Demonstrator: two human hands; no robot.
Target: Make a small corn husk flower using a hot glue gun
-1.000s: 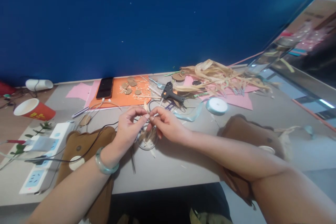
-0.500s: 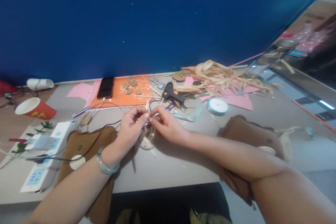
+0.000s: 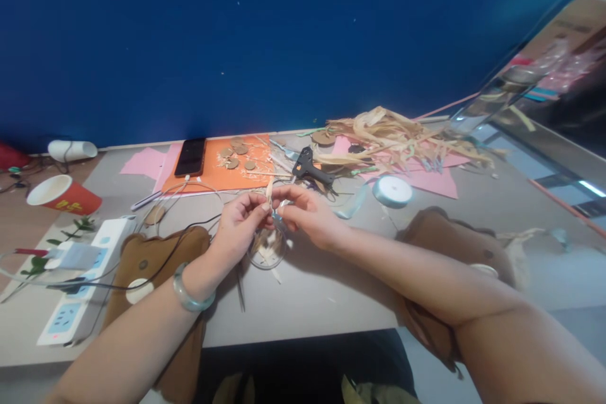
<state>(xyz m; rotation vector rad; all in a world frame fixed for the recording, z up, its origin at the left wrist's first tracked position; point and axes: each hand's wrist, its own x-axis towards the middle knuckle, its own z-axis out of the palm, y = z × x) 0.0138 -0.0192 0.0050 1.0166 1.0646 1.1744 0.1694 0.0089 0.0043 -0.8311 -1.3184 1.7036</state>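
Fingertip work over a small ring (image 3: 264,267) at the middle of the table (image 3: 303,309). Left hand (image 3: 240,221): thumb and index pinched together on a pale fibre strip (image 3: 269,189), whose tip stands up above the fingers. Right hand (image 3: 310,218): thumb and index narrow, close beside the left fingertips at a light-blue scrap (image 3: 276,217); cannot tell whether they grip it or only touch it. The ring is below the hands, pale fibres within its outline; whether it is joined to the strip is hidden. Step in hand, as judged: two-handed handling of strip and scrap at one spot. The next move seems to call for a steady left pinch and small, precise right fingertip motion. Glue gun (image 3: 310,167) lies beyond the right hand, ribbon spool (image 3: 392,191) farther right.
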